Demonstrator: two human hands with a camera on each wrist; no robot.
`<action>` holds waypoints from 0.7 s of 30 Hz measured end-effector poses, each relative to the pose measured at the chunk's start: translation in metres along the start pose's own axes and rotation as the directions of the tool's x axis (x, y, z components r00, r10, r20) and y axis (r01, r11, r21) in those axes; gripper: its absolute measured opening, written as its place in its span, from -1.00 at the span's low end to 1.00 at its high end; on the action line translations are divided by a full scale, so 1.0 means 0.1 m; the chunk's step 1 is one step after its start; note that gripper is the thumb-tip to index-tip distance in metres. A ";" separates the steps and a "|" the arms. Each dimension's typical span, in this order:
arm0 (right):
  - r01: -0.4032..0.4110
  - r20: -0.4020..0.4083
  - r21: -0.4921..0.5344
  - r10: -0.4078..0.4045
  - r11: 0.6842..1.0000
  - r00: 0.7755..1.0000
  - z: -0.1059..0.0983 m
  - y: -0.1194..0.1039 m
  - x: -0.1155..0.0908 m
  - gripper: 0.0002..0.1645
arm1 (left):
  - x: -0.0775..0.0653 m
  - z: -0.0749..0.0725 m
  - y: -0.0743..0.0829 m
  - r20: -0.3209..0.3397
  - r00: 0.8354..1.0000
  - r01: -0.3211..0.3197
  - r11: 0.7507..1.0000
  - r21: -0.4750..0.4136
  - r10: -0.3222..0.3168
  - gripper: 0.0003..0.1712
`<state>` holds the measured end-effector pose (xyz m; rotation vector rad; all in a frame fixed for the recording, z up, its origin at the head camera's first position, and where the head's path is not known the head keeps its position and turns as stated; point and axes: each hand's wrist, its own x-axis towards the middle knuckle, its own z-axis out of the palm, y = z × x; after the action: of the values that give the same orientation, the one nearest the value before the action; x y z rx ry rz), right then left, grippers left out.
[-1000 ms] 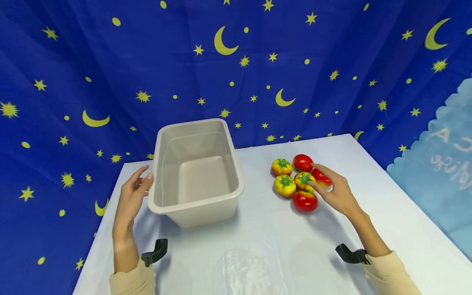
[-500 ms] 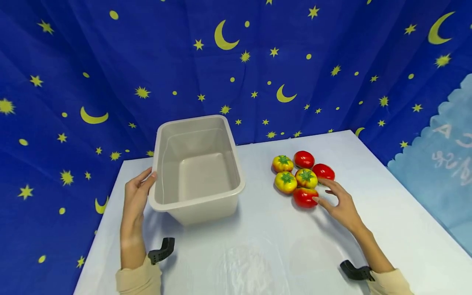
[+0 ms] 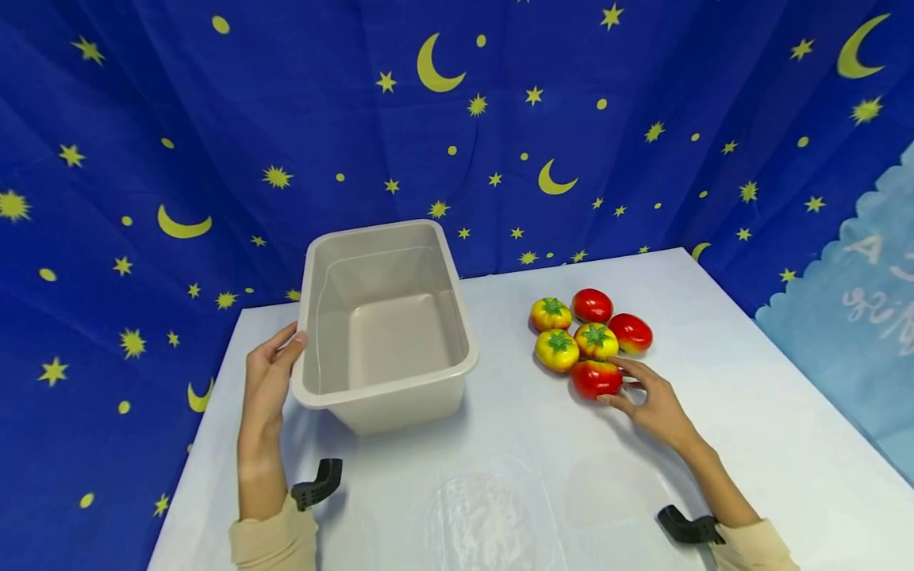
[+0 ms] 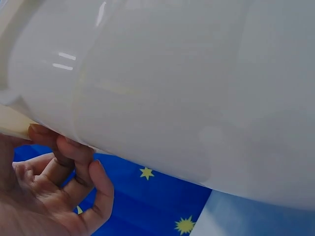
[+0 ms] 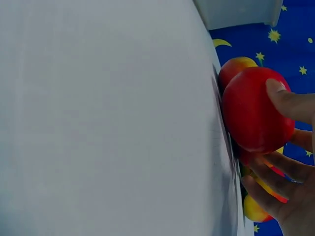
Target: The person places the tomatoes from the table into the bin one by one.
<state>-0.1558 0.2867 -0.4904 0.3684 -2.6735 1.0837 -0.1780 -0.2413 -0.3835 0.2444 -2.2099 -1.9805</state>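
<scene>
On the left stands a grey plastic bin [image 3: 400, 341], wide at the top. My left hand [image 3: 267, 377] holds its left rim, thumb on the edge; in the left wrist view the fingers [image 4: 101, 189] curl beneath the rim. At right, several toy tomatoes lie in a cluster, some yellow with green leafy tops [image 3: 556, 350], others red [image 3: 631, 333]. My right hand [image 3: 657, 408] grips the nearest red tomato [image 3: 594, 380]. In the right wrist view the thumb [image 5: 290, 103] lies against that red tomato [image 5: 253, 110], with the fingers on its other side.
All of this sits on a white-covered table [image 3: 500, 476]. Behind it hangs a blue cloth [image 3: 343, 119] with yellow moons and stars. A light blue panel [image 3: 857, 317] borders the right side. Black wrist mounts [image 3: 689, 526] jut inward from both wrists.
My right hand has moved from the back of the cluster toward the near side and closed round the front red tomato. The left hand has come in from beside the bin onto its rim.
</scene>
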 end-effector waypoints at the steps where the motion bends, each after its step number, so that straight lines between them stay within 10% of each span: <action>1: -0.008 0.008 -0.001 0.008 1.000 1.000 0.00 0.00 0.00 -0.28 | 0.00 0.00 0.00 0.002 1.000 0.000 1.000 -0.002 0.000 -0.44; 21: -0.124 0.048 0.101 0.120 0.987 0.992 -0.08 -0.02 0.00 -0.25 | 0.00 -0.03 -0.01 0.037 0.999 -0.024 1.000 -0.020 0.024 -0.39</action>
<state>-0.1539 0.2910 -0.4834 0.2507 -2.7144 1.2676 -0.1772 -0.2446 -0.3846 0.1788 -2.2036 -2.0097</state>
